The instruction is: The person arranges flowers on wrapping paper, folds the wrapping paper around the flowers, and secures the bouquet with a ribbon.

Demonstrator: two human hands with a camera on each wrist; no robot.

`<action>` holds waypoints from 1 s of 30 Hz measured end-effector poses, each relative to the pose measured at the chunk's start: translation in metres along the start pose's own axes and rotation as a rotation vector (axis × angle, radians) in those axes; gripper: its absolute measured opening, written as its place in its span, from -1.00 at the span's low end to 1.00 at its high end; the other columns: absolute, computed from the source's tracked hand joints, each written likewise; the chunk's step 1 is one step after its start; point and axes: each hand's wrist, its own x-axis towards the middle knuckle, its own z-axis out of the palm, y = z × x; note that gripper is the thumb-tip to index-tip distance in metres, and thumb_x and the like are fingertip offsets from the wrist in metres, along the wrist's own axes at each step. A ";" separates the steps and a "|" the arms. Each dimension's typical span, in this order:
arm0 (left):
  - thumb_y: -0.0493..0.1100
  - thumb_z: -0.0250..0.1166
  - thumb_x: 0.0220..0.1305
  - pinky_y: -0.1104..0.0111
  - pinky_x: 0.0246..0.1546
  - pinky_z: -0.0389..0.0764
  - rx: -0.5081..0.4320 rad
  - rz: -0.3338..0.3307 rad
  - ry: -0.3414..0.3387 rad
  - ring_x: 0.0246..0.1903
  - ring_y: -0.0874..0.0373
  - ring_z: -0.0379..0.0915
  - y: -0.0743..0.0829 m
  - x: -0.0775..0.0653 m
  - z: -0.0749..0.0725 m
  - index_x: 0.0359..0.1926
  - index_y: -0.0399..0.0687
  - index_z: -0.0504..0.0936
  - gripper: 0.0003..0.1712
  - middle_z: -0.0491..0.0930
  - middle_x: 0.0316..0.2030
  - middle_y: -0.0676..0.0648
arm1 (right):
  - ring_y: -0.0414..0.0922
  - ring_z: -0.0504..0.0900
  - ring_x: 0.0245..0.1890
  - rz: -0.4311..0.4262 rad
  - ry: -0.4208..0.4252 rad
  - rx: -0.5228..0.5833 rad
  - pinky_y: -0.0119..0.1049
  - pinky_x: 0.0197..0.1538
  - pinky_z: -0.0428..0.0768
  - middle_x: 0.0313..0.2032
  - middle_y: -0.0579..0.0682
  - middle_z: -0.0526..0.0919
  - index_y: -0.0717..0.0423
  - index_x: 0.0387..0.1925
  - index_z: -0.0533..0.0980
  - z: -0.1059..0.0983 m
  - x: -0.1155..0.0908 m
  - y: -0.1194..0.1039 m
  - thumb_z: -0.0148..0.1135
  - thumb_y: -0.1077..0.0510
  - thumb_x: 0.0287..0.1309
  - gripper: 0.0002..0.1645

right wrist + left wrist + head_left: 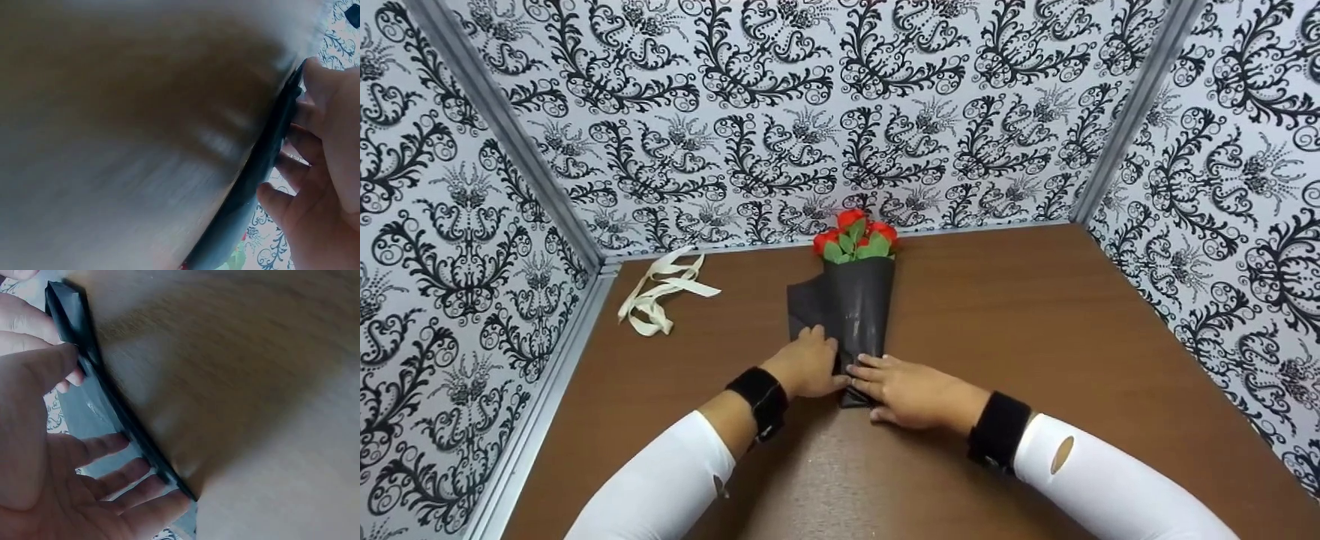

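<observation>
The left hand [808, 365] and right hand [911, 391], fingers spread, press one wrap [861, 300] beneath them, probably keeping its fold flat. Beyond the grip, at least three roses [851, 218] overlap, too bunched to count surely. One ribbon heap [690, 286] lies farther left.

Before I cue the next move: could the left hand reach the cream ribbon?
Probably yes: only bare table separates the left hand from the ribbon, though that hand is on the black wrapper.
</observation>
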 end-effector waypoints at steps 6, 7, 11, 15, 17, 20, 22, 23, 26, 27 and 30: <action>0.38 0.25 0.41 -0.04 0.34 0.58 -0.030 -0.022 -0.035 0.38 -0.25 0.41 0.010 -0.003 0.002 0.49 -0.27 0.38 -0.04 0.40 0.39 -0.36 | 0.13 0.29 0.59 0.039 0.065 -0.018 0.13 0.58 0.32 0.57 0.17 0.32 0.09 0.51 0.41 0.005 -0.016 -0.004 0.23 -0.24 0.47 -0.22; 0.35 0.23 0.44 -0.06 0.35 0.56 -0.041 -0.023 -0.044 0.39 -0.27 0.40 0.011 -0.004 0.002 0.50 -0.26 0.37 -0.06 0.39 0.40 -0.36 | 0.13 0.30 0.58 0.041 0.074 -0.017 0.17 0.57 0.34 0.55 0.17 0.34 0.08 0.51 0.42 0.005 -0.018 -0.005 0.25 -0.24 0.46 -0.22; 0.29 0.23 0.48 -0.11 0.38 0.52 -0.079 -0.044 -0.044 0.42 -0.28 0.37 0.013 -0.005 0.002 0.48 -0.25 0.42 -0.15 0.39 0.40 -0.36 | 0.12 0.28 0.59 0.042 0.059 -0.002 0.33 0.51 0.35 0.56 0.09 0.34 0.00 0.52 0.42 0.004 -0.021 -0.006 0.25 -0.27 0.44 -0.22; 0.28 0.33 0.42 -0.06 0.45 0.46 -0.053 -0.008 0.019 0.50 -0.28 0.28 0.012 -0.004 0.000 0.45 -0.23 0.48 -0.16 0.33 0.47 -0.34 | 0.07 0.23 0.62 0.044 0.023 0.037 0.47 0.45 0.32 0.58 -0.02 0.34 -0.03 0.52 0.41 -0.002 -0.021 -0.008 0.23 -0.27 0.45 -0.23; 0.25 0.36 0.41 0.01 0.43 0.51 -0.019 0.060 0.053 0.47 -0.23 0.30 0.011 -0.003 0.000 0.41 -0.22 0.52 -0.20 0.35 0.45 -0.31 | 0.06 0.22 0.63 0.044 0.002 0.038 0.52 0.43 0.31 0.58 -0.06 0.34 -0.04 0.52 0.42 -0.005 -0.021 -0.008 0.24 -0.27 0.45 -0.23; 0.21 0.38 0.41 0.05 0.32 0.60 -0.016 0.150 0.064 0.37 -0.17 0.40 0.010 -0.002 0.001 0.34 -0.17 0.57 -0.29 0.45 0.31 -0.24 | 0.03 0.22 0.63 0.037 -0.017 0.017 0.56 0.39 0.31 0.58 -0.09 0.34 -0.10 0.52 0.42 -0.007 -0.021 -0.008 0.26 -0.28 0.43 -0.24; 0.20 0.37 0.42 0.05 0.27 0.64 -0.048 0.165 0.053 0.32 -0.13 0.45 0.009 -0.002 0.002 0.31 -0.12 0.59 -0.35 0.49 0.24 -0.19 | 0.02 0.22 0.63 0.031 -0.021 0.004 0.57 0.38 0.32 0.58 -0.11 0.33 -0.16 0.52 0.42 -0.006 -0.021 -0.007 0.27 -0.28 0.42 -0.25; 0.22 0.37 0.42 0.04 0.25 0.64 -0.071 0.158 0.047 0.30 -0.12 0.46 0.008 -0.002 0.003 0.31 -0.09 0.60 -0.36 0.50 0.22 -0.17 | 0.02 0.22 0.63 0.029 -0.023 0.005 0.57 0.37 0.33 0.58 -0.11 0.33 -0.18 0.52 0.42 -0.006 -0.021 -0.007 0.28 -0.27 0.42 -0.25; 0.26 0.37 0.41 -0.01 0.28 0.63 -0.129 0.129 0.046 0.34 -0.16 0.43 0.007 -0.002 0.005 0.33 -0.04 0.58 -0.33 0.49 0.26 -0.19 | 0.01 0.20 0.64 0.029 -0.040 0.026 0.57 0.37 0.33 0.60 -0.13 0.31 -0.20 0.54 0.40 -0.006 -0.021 -0.005 0.29 -0.26 0.42 -0.25; 0.27 0.38 0.39 -0.02 0.28 0.62 -0.137 0.125 0.050 0.37 -0.18 0.41 0.007 -0.002 0.006 0.34 -0.03 0.57 -0.31 0.47 0.29 -0.20 | 0.00 0.18 0.66 0.033 -0.051 0.044 0.57 0.38 0.32 0.61 -0.14 0.29 -0.19 0.55 0.38 -0.006 -0.021 -0.005 0.29 -0.25 0.42 -0.23; 0.21 0.46 0.34 0.04 0.23 0.65 -0.110 0.171 0.091 0.32 -0.13 0.40 0.008 -0.002 0.008 0.33 -0.02 0.55 -0.31 0.45 0.26 -0.17 | -0.02 0.12 0.68 0.039 -0.079 0.091 0.52 0.44 0.29 0.65 -0.15 0.22 -0.12 0.61 0.29 -0.006 -0.023 -0.004 0.25 -0.25 0.45 -0.17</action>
